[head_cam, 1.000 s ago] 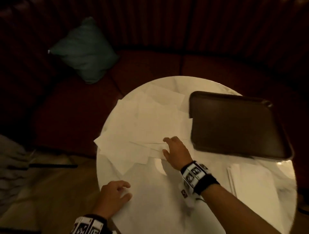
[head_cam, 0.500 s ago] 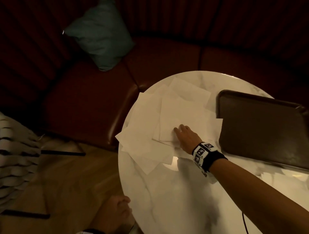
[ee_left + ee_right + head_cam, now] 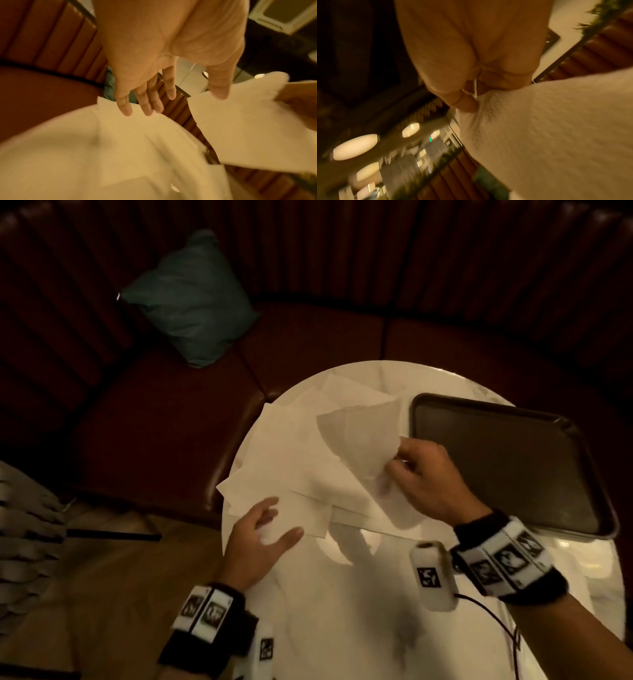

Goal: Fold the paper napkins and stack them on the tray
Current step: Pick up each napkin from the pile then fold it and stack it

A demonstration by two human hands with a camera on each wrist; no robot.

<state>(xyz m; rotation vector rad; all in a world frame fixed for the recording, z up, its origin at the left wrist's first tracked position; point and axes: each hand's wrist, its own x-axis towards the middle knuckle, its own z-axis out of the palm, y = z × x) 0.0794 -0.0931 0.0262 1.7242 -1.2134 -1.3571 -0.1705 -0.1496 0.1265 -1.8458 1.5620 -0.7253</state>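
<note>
Several white paper napkins point(image 3: 291, 460) lie spread and overlapping on the left half of a round marble table point(image 3: 359, 611). My right hand point(image 3: 397, 460) pinches one napkin point(image 3: 363, 436) by its edge and lifts it off the pile; the same napkin point(image 3: 556, 128) fills the right wrist view. My left hand point(image 3: 274, 525) hovers with fingers spread over the near corner of the pile point(image 3: 120, 148), holding nothing. A dark rectangular tray point(image 3: 507, 463) sits empty on the right side of the table, just behind my right hand.
A dark red upholstered bench point(image 3: 154, 433) curves around the far and left side of the table, with a teal cushion point(image 3: 188, 299) on it. A cable point(image 3: 493, 621) trails from my right wrist over the table. Wooden floor point(image 3: 102, 577) shows at the lower left.
My right hand has gone from pressing flat on the pile to pinching one napkin and lifting it toward the tray. My left hand has come up from the table's near edge to the pile.
</note>
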